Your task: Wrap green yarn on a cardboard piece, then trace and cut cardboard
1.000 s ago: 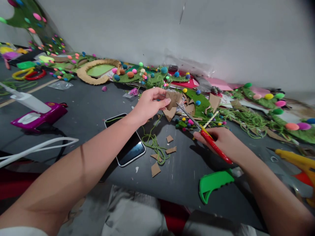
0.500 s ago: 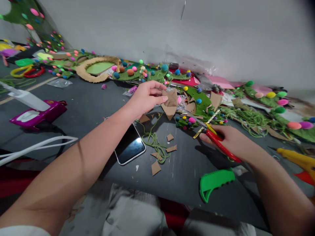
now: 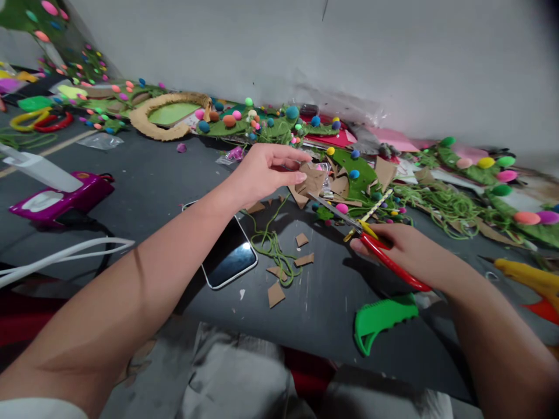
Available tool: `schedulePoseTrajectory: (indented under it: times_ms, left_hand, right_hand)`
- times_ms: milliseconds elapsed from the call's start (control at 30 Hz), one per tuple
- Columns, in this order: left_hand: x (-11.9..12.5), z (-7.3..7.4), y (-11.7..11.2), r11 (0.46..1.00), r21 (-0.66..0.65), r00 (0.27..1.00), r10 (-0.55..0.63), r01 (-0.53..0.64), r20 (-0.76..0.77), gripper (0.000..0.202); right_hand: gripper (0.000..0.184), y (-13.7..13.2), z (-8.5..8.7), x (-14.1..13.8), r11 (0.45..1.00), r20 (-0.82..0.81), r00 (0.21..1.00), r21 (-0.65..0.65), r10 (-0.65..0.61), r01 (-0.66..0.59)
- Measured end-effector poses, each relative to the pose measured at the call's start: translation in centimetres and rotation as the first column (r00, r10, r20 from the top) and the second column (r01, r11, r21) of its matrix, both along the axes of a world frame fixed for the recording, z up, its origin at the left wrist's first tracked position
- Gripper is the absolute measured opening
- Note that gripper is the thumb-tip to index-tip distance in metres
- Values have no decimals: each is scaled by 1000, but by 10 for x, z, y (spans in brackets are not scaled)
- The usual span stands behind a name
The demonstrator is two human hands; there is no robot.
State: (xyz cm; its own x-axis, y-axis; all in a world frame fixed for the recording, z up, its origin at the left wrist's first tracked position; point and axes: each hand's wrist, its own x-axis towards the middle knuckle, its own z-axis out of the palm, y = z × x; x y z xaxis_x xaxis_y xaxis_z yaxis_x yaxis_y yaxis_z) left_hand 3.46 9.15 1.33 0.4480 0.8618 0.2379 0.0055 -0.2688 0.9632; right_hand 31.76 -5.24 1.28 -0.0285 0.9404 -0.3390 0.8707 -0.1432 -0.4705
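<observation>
My left hand (image 3: 266, 173) pinches a small piece of brown cardboard (image 3: 311, 179) above the table, thumb in front and fingers behind. In my right hand (image 3: 399, 250) is a pair of scissors (image 3: 371, 243) with red and yellow handles. Their blades point up and left, with the tips at the lower edge of the cardboard. Below the hands lie several cardboard scraps (image 3: 276, 295) and a tangle of green yarn (image 3: 273, 250). A phone (image 3: 230, 259) rests face up under my left forearm.
A green plastic tool (image 3: 384, 320) lies near the front edge, and a yellow glue gun (image 3: 528, 279) is at the right. Leaf shapes with coloured pompoms (image 3: 236, 125) line the wall. A purple device (image 3: 61, 198) with a white plug and cables (image 3: 65, 256) sits left.
My left hand has turned the cardboard slightly and shifted a little right. The scissor tips have come up and left to the cardboard's lower edge.
</observation>
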Motion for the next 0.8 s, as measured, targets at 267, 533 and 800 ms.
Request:
schedulePoseTrajectory:
  times_ms: [267, 533, 800]
  left_hand:
    - [0, -2, 2, 999, 49, 1000, -12, 13, -21, 39]
    - [-1, -3, 2, 998, 47, 999, -28, 29, -19, 36]
    - [0, 0, 0, 998, 56, 999, -21, 23, -25, 29]
  right_hand:
    - [60, 0, 3, -4, 1000, 7, 1000, -27, 7, -6]
    - [60, 2, 4, -3, 1000, 16, 1000, -29, 7, -7]
    - [67, 1, 2, -5, 1000, 31, 999, 3, 12, -12]
